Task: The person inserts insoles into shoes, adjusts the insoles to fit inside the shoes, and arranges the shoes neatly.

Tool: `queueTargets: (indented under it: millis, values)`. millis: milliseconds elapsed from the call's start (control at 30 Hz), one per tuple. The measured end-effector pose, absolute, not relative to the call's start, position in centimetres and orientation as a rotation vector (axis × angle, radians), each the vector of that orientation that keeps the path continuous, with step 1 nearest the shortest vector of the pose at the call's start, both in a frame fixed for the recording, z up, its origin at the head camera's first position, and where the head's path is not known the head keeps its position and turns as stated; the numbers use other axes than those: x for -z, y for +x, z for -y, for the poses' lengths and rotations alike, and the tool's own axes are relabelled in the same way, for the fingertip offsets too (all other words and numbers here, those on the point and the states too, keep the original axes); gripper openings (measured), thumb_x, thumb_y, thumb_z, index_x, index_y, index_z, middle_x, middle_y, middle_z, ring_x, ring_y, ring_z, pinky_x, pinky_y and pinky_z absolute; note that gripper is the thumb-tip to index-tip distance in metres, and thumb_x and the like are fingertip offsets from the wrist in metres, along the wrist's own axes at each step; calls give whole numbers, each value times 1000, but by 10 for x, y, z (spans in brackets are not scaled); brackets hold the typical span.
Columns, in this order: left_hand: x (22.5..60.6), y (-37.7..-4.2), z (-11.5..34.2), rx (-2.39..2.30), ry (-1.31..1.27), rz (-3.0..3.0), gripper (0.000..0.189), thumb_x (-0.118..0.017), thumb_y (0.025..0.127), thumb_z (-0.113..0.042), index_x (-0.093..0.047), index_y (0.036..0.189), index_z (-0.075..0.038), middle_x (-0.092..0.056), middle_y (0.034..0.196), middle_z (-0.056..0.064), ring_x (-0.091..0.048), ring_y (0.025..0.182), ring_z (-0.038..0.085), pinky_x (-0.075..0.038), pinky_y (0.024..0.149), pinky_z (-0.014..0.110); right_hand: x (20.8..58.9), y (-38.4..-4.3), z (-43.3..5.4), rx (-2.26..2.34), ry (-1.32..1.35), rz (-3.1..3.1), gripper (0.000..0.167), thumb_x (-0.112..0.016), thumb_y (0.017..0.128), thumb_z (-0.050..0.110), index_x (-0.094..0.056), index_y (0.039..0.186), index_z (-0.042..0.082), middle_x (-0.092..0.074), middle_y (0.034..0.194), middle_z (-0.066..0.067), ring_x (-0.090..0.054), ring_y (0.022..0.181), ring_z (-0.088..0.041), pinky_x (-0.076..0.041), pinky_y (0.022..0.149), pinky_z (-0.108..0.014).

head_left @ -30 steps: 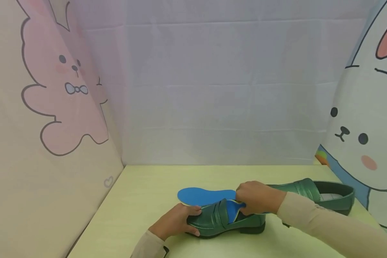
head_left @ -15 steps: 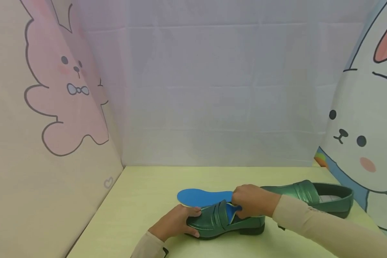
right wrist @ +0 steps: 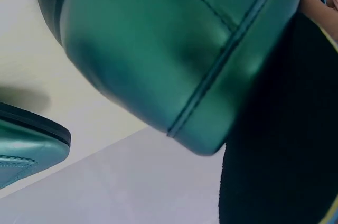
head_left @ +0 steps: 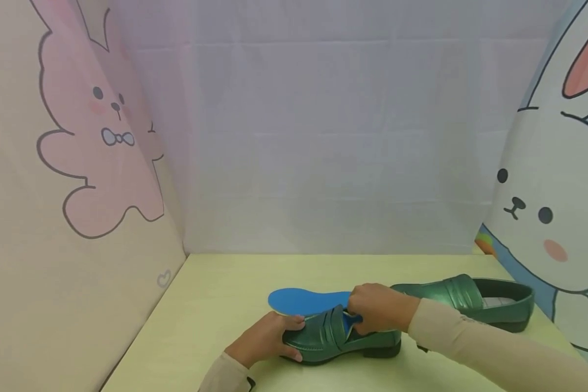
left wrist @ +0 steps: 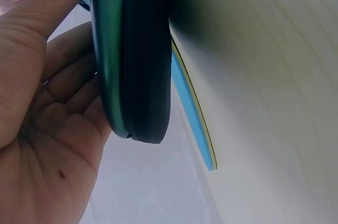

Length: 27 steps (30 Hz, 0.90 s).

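Observation:
My left hand [head_left: 267, 340] grips the toe of a green loafer [head_left: 318, 337] on the table, thumb on one side and fingers on the other. In the left wrist view, the toe and dark sole of this loafer [left wrist: 142, 65] show beside the palm. With my right hand [head_left: 379, 307] I pinch a blue insole [head_left: 349, 322]; its front end is inside the loafer's opening. The right wrist view shows the dark underside of the insole [right wrist: 285, 129] sticking out past the loafer's heel [right wrist: 158, 49]. My right fingertips are mostly hidden.
Behind the held loafer, a second blue insole [head_left: 304, 301] lies flat on the pale yellow table [head_left: 225, 272]. The other green loafer [head_left: 446, 291] stands at the right, partly behind my right forearm. Printed rabbit cloths hang at both sides, with a plain white sheet [head_left: 343, 163] behind.
My right hand has moved a little to the left, and the insole has slid deeper into the loafer, so less blue shows. My left hand keeps its grip on the toe.

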<state>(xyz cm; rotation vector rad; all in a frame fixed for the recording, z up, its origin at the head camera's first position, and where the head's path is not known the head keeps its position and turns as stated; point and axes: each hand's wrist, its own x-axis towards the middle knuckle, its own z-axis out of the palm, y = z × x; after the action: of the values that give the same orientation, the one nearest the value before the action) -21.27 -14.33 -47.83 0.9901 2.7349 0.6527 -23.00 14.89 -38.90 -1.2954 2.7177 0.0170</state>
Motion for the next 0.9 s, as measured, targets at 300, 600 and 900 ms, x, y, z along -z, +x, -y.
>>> queueTargets:
  millis: [300, 600, 900]
  values:
    - [477, -214, 143, -662, 1027, -2730, 70, -87, 76, -40, -68, 133, -6, -61, 141, 5, -58, 128, 22, -53, 100, 32, 393, -232, -146, -19, -1320, -2725, 25, -86, 81, 23, -65, 68, 19, -50, 62, 13, -41, 55, -5, -34, 52, -27]
    - [480, -212, 144, -659, 1001, -2730, 69, -87, 76, -41, -68, 133, -8, -61, 140, 3, -58, 128, 19, -52, 101, 30, 404, -234, -141, -41, -1368, -2734, 22, -86, 80, 25, -67, 70, 19, -49, 62, 14, -42, 55, -4, -36, 50, -27]
    - [481, -211, 145, -664, 1008, -2728, 68, -86, 76, -42, -69, 133, -9, -61, 140, 2, -59, 127, 18, -52, 100, 28, 406, -229, -139, 37, -1347, -2777, 15, -87, 80, 25, -74, 78, 17, -57, 66, 11, -51, 57, -5, -45, 51, -26]
